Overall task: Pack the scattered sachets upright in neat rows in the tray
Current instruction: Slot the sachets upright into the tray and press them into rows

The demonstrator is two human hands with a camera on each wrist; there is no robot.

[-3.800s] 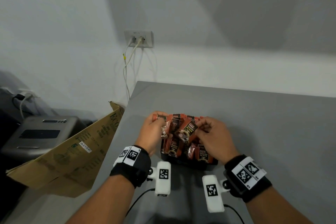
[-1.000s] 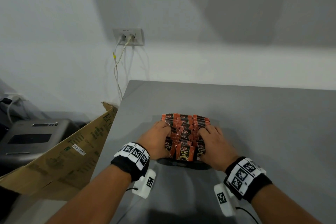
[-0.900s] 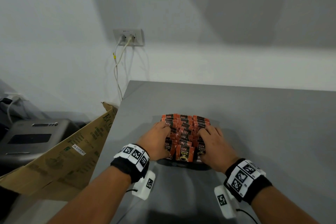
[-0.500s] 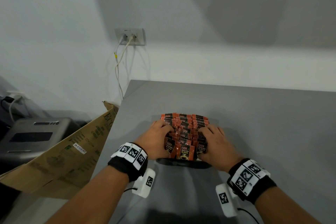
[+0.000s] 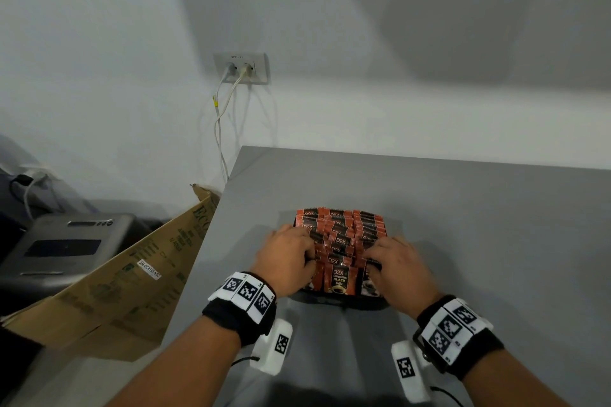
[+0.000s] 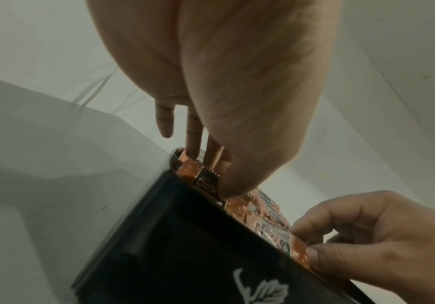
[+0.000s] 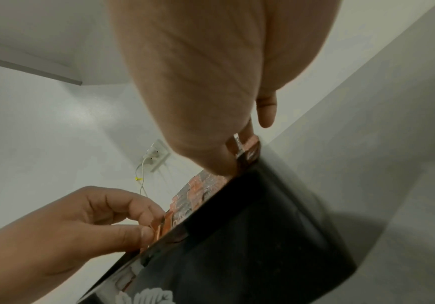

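Observation:
Orange-and-black sachets (image 5: 342, 235) stand upright in three rows in a black tray (image 5: 340, 303) on the grey table (image 5: 479, 225). My left hand (image 5: 299, 253) sits at the near left of the pack, thumb and forefinger pinching a sachet (image 7: 162, 224) in the left row. My right hand (image 5: 380, 258) is at the near right and pinches a sachet (image 6: 288, 243) in the right row. In the left wrist view my left hand (image 6: 216, 164) presses a sachet (image 6: 206, 182) at the tray (image 6: 185, 257) rim. The right wrist view shows my right hand (image 7: 234, 152) above the tray (image 7: 263, 236).
The table's left edge (image 5: 211, 241) runs close to the tray. Beyond it stand an open cardboard box (image 5: 132, 277) and a grey device (image 5: 62, 241) on the floor. A wall socket (image 5: 241, 68) with two cables hangs behind. Bare table lies right of the tray.
Earlier both hands held loose sachets above a half-filled tray; now the sachets stand in full rows. In the last second the fingers only shifted slightly along the near sachets.

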